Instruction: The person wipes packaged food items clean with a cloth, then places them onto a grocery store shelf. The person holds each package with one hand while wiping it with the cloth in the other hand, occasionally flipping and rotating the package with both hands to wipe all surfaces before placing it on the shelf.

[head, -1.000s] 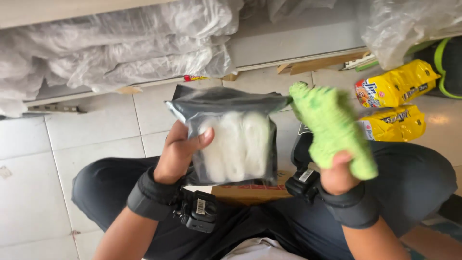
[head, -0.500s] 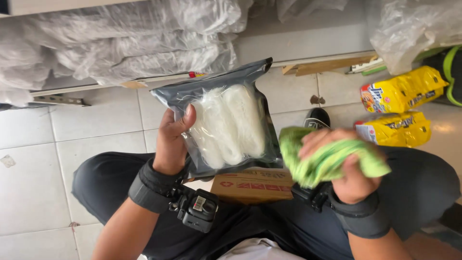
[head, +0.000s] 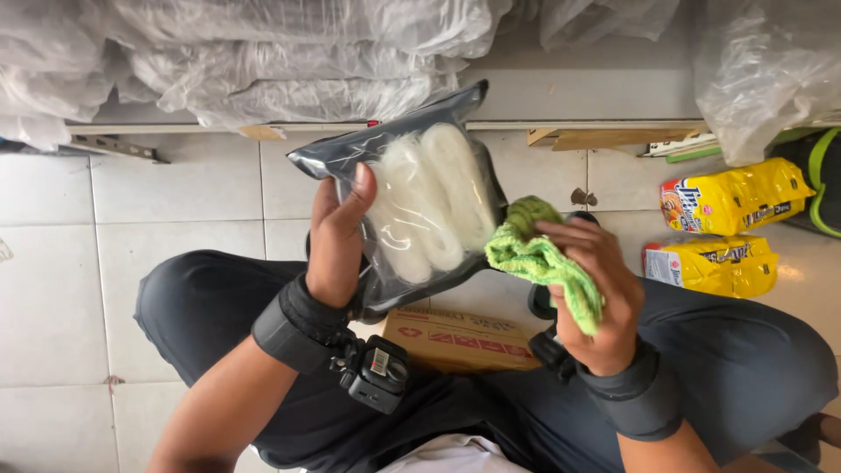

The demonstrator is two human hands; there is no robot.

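My left hand [head: 337,236] grips a clear-fronted dark pouch [head: 419,206] holding white noodle-like bundles, tilted up in front of me. The thumb lies across the pouch's front. My right hand [head: 596,293] is closed around a crumpled green cloth [head: 543,258], which presses against the pouch's right edge. Both wrists carry black straps, and a small black camera [head: 377,375] hangs under the left one. I sit cross-legged in black trousers on a white tiled floor [head: 175,201].
A flat cardboard box [head: 460,340] lies between my legs. Two yellow food packets [head: 731,197] sit on the floor at the right. Clear plastic sheeting [head: 263,61] covers things along the far wall, with wooden strips [head: 613,137] at its foot.
My right hand has lowered and bunched the green cloth, bringing it left against the pouch. The left hand tilted the pouch and raised it slightly.
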